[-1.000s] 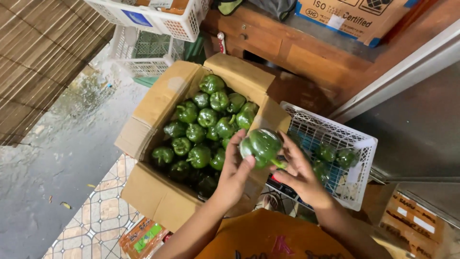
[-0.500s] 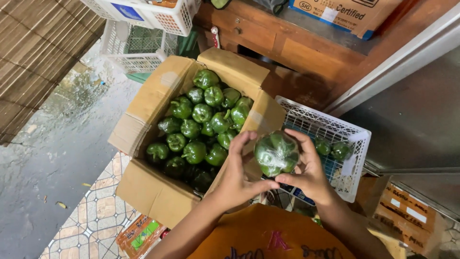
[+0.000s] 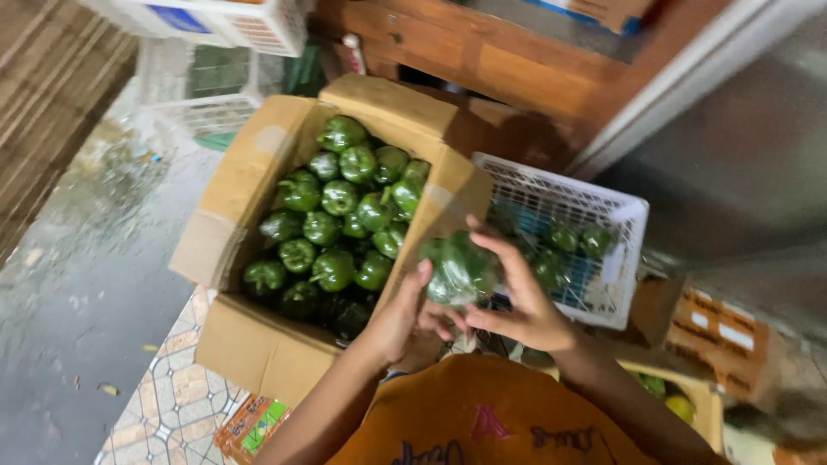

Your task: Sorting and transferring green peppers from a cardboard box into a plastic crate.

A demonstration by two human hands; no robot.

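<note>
A green bell pepper in clear plastic wrap (image 3: pixel 457 265) is held in front of my chest by both hands. My left hand (image 3: pixel 401 320) cups it from below on the left, and my right hand (image 3: pixel 517 297) grips it from the right with fingers spread over the top. An open cardboard box (image 3: pixel 258 172) on the left holds several loose green bell peppers (image 3: pixel 338 198). Just right of the box, a white plastic basket (image 3: pixel 564 202) holds several more green peppers (image 3: pixel 564 237).
A wooden bench (image 3: pixel 482 60) runs behind the box. White plastic crates (image 3: pixel 215 21) stand at the top left on the wet concrete floor (image 3: pixel 77 275). A small cardboard box (image 3: pixel 715 336) sits at the right, and patterned tiles (image 3: pixel 177 400) lie below.
The view has blurred and shifted. My hands have drawn the wrapped pepper lower and closer to my chest, and the left hand has closed in beneath it.
</note>
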